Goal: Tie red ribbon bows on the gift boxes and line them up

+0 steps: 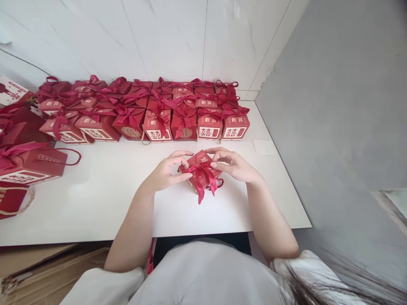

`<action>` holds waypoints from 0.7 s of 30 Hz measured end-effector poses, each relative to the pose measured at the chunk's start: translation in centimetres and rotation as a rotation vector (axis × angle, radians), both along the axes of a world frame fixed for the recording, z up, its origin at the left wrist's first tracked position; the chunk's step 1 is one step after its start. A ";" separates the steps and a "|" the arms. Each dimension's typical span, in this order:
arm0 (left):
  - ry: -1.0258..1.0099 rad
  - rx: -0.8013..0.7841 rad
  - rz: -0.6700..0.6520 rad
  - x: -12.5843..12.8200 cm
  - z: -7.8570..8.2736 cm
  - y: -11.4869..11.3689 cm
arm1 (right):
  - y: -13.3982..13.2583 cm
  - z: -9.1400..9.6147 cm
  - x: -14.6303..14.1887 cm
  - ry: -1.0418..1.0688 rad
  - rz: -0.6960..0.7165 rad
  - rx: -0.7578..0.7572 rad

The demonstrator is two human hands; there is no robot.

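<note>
A small red gift box (203, 156) rests on the white table in front of me, turned cornerwise, with gold print on its lid. Tied across its top is a dark red satin ribbon (201, 173) in a bow, its two tails hanging toward me. My left hand (168, 170) has its thumb and curled index finger closed on the bow's left side. On the other side, my right hand (233, 164) pinches the ribbon between thumb and fingers. A twisted red cord (220, 183) loops out at the box's lower right.
Rows of similar red boxes (157, 125) with bows line the tiled wall. More boxes (41, 163) stand at the left, some with cord handles. A pale paper slip (265, 147) lies at the right of the white table (104, 190). A grey wall (333, 106) borders the right side.
</note>
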State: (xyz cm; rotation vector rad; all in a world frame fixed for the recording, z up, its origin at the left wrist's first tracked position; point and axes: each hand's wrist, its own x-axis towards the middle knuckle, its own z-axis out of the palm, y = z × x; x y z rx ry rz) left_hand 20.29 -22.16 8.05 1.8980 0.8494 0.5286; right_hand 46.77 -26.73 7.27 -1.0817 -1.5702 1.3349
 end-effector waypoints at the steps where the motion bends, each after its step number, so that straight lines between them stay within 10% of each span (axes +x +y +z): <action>1: -0.003 -0.013 -0.009 0.0 -0.1 0.1 | 0.0 -0.1 0.0 -0.003 0.001 -0.005; 21: -0.479 0.047 0.237 2.5 -2.9 -0.2 | -0.1 -0.2 -0.8 0.072 -0.007 0.102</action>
